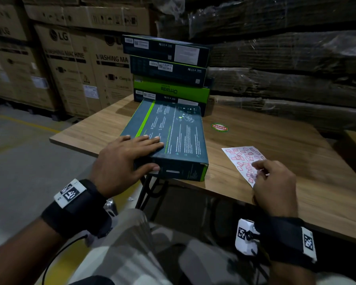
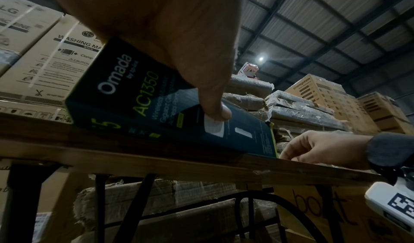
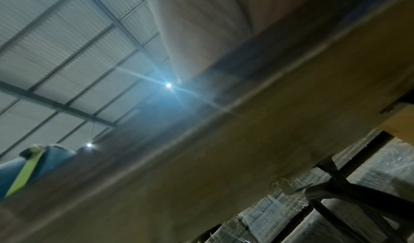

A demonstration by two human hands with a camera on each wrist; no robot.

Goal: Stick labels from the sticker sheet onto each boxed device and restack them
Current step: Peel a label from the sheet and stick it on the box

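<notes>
A dark boxed device (image 1: 173,136) with a green stripe lies flat at the table's near left, its near end overhanging the edge. My left hand (image 1: 157,154) holds its near left corner, with the fingers flat on top and the thumb on the near side face. The left wrist view shows that thumb (image 2: 212,108) on the Omada box (image 2: 134,96). To the right lies a white sticker sheet (image 1: 240,155) with several red-framed labels. My right hand (image 1: 259,171) has curled fingertips picking at the sheet's near part. Behind stands a stack of several boxes (image 1: 169,68).
The wooden table (image 1: 275,130) carries a round red and green sticker (image 1: 219,127). Large LG cartons (image 1: 70,68) stand at the back left, and wrapped flat cardboard (image 1: 286,58) fills the back right. Black metal table legs (image 1: 150,188) run under the near edge.
</notes>
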